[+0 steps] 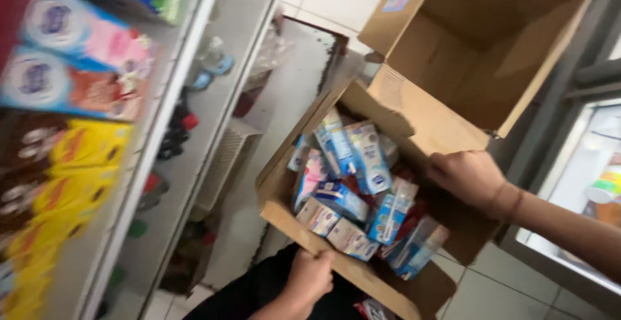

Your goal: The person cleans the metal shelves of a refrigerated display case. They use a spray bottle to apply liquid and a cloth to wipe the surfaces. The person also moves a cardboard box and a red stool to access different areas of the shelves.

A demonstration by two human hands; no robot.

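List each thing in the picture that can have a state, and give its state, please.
Lower cardboard box: open, flaps up, tilted, holding many small cartons.
Small cartons: jumbled, lying at different angles.
Upper cardboard box: open, looks empty.
Left hand: gripping the box's near edge.
Right hand: gripping the far side.

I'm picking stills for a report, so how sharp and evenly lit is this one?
Head view: motion blur throughout, worst on the shelf cartons at left; the cardboard box, left hand and right hand read somewhat clearer; light is soft, with the glass door at right washed bright.
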